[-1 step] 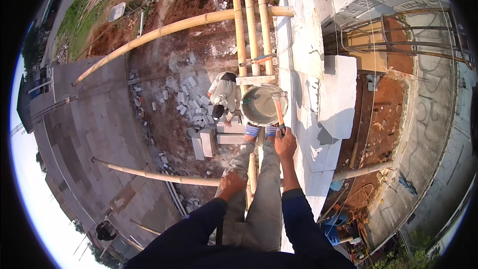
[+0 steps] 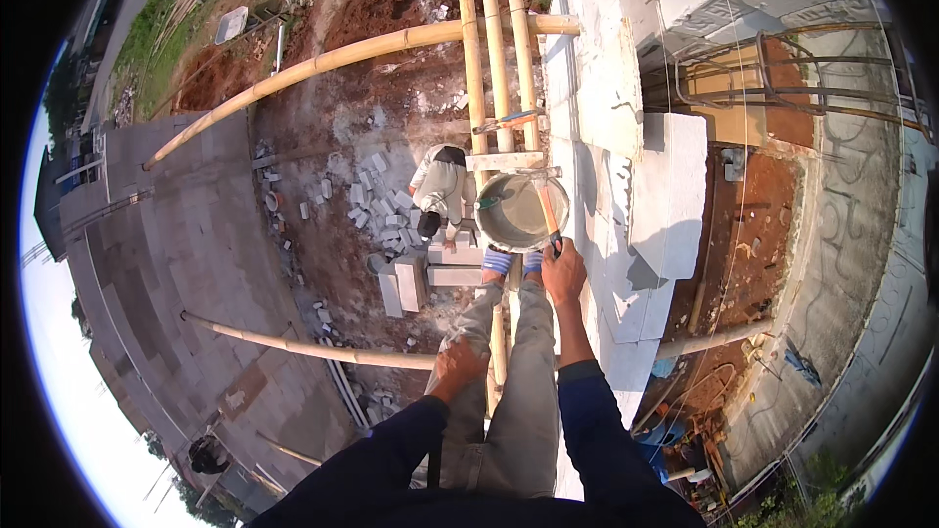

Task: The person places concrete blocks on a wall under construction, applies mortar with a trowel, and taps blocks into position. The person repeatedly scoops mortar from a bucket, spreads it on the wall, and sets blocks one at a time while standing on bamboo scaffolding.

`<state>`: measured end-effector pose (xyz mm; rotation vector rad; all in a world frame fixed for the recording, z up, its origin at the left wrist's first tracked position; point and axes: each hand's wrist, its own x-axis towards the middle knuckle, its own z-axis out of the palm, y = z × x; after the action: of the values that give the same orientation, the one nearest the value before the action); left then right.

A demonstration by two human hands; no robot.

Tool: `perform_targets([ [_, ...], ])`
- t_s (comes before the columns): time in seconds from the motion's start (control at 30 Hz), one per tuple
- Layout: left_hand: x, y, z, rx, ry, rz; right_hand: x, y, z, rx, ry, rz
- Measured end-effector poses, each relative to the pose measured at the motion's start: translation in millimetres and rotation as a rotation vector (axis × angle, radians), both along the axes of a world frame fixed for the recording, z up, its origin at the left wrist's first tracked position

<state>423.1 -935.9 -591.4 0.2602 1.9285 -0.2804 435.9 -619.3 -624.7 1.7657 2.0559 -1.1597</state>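
My right hand (image 2: 564,274) grips an orange-handled tool (image 2: 550,215); its metal head (image 2: 544,174) lies across the far rim of a bucket (image 2: 501,232) of grey, wet-looking mix. A small green item (image 2: 488,204) sits inside the bucket. My left hand (image 2: 460,360) rests on my left leg, holding nothing visible, its fingers partly indistinct. My feet, in blue striped footwear (image 2: 497,262), are on bamboo poles (image 2: 499,323) just below the bucket, high above the ground. Another tool (image 2: 506,120) lies farther along the poles.
A white block wall (image 2: 597,88) runs close on my right, with string lines and bent rebar (image 2: 822,88) beyond. Bamboo crosspoles (image 2: 313,66) span leftward toward a block wall (image 2: 166,264). Below, another person (image 2: 440,181) bends over white blocks (image 2: 411,284) beside scattered rubble.
My right hand has moved slightly, and the tool's head has shifted from inside the bucket toward its far rim. My left hand stays on my leg.
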Motion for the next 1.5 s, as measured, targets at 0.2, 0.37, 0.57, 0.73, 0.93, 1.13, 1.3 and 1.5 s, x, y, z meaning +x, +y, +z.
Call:
perform_targets([
  [0.2, -0.2, 14.9, -13.0, 0.195, 0.347, -0.078, -135.3, 122.2, -171.9, 0.121, -0.036, 0.378],
  [0.37, -45.8, 60.7, 18.1, 0.202, 0.283, 0.054, -205.5, 164.4, -277.9, 0.087, -0.102, 0.789],
  [0.57, -63.0, 66.4, 20.6, 0.255, 0.275, 0.134, -216.6, 160.9, -366.6, 0.130, -0.131, 0.884],
  [0.73, -66.5, 68.7, 17.4, 0.254, 0.246, 0.164, -206.6, 177.6, -414.5, 0.140, -0.217, 0.821],
  [0.93, -66.3, 66.7, 17.5, 0.272, 0.240, 0.117, -195.0, 86.0, -301.5, 0.489, 0.331, 0.298],
  [1.13, -59.1, 68.7, 18.7, 0.230, 0.225, 0.045, -131.7, -62.8, -264.9, 0.404, 0.337, 0.803],
  [1.3, -54.3, 56.9, 17.3, 0.223, 0.225, 0.032, -135.6, -54.1, -262.4, 0.371, 0.176, 0.649],
  [1.5, -53.3, 50.6, 12.9, 0.203, 0.203, -0.013, -110.2, -9.9, -268.7, 0.396, -0.384, 0.389],
])
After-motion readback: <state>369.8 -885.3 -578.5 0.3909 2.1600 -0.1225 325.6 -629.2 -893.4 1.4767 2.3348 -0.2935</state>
